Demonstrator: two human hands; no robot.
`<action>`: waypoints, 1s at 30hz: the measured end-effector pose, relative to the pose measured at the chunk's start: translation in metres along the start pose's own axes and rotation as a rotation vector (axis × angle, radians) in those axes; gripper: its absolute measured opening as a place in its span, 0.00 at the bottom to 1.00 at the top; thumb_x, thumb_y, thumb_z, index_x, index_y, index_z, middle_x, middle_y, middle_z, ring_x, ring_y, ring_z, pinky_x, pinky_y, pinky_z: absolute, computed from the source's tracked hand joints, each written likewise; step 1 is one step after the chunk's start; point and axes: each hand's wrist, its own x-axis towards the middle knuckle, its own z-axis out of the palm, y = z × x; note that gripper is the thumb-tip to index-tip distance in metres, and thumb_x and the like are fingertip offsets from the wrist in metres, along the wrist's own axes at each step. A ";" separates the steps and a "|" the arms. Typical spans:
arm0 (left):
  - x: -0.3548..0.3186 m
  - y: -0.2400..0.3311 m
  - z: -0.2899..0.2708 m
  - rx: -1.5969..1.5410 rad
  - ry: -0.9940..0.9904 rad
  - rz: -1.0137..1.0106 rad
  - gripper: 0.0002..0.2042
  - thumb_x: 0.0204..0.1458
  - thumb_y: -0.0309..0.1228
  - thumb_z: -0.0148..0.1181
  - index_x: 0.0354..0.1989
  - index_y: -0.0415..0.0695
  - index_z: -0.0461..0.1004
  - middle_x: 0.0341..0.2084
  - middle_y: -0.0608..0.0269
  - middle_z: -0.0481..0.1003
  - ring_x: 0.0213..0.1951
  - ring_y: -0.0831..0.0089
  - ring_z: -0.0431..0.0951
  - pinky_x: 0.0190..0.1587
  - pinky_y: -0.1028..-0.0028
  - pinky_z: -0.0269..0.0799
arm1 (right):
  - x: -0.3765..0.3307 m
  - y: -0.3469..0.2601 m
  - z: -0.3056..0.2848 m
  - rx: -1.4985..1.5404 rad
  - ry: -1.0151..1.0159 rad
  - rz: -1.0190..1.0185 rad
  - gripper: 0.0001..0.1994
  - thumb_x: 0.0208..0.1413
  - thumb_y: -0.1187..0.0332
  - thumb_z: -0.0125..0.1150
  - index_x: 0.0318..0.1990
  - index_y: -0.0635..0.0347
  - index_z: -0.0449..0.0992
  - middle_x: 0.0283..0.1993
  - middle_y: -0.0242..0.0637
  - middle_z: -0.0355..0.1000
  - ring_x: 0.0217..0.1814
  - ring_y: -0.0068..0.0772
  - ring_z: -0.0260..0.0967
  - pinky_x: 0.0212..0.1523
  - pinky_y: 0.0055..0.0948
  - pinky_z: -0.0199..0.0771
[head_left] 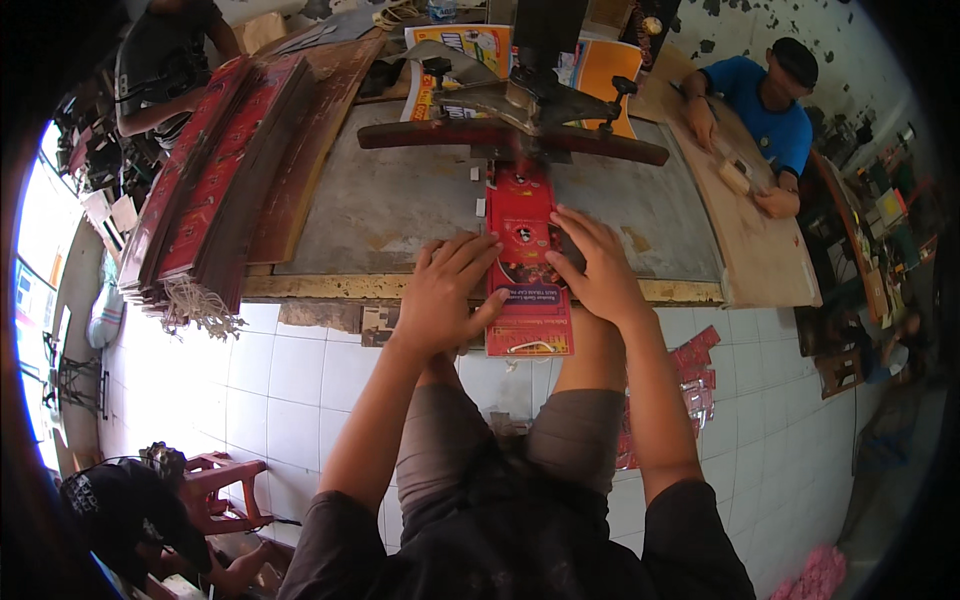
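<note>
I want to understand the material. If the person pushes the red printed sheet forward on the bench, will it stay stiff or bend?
The red printed sheet looks thin and flat, so it is probably light and would likely flex. Its near end overhangs the bench edge without drooping much, which suggests some card-like stiffness. The left hand and right hand both press it flat, so it may slide easily.

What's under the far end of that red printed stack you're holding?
The grey metal table top lies under the red printed stack. Its far end runs beneath the dark machine head, which hides it. Left hand and right hand press on it.
</note>
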 end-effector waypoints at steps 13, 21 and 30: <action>-0.005 0.002 0.007 0.013 0.023 -0.053 0.29 0.54 0.41 0.69 0.65 0.43 0.82 0.69 0.63 0.79 0.71 0.58 0.75 0.72 0.48 0.65 | -0.006 0.010 0.014 -0.090 -0.027 0.006 0.27 0.70 0.56 0.69 0.70 0.61 0.78 0.79 0.44 0.70 0.83 0.47 0.63 0.80 0.48 0.62; -0.005 0.001 0.006 0.038 0.012 -0.046 0.30 0.53 0.41 0.70 0.65 0.44 0.81 0.68 0.63 0.79 0.70 0.58 0.75 0.72 0.48 0.64 | -0.006 0.007 0.011 -0.085 -0.026 0.006 0.27 0.70 0.56 0.69 0.70 0.61 0.78 0.79 0.43 0.70 0.83 0.47 0.63 0.80 0.48 0.62; 0.000 0.004 0.005 0.066 -0.013 -0.041 0.28 0.54 0.43 0.69 0.62 0.41 0.83 0.68 0.62 0.80 0.71 0.58 0.75 0.72 0.49 0.65 | -0.007 0.007 0.009 -0.066 -0.008 0.020 0.28 0.70 0.54 0.68 0.70 0.60 0.78 0.79 0.43 0.70 0.83 0.47 0.63 0.81 0.47 0.60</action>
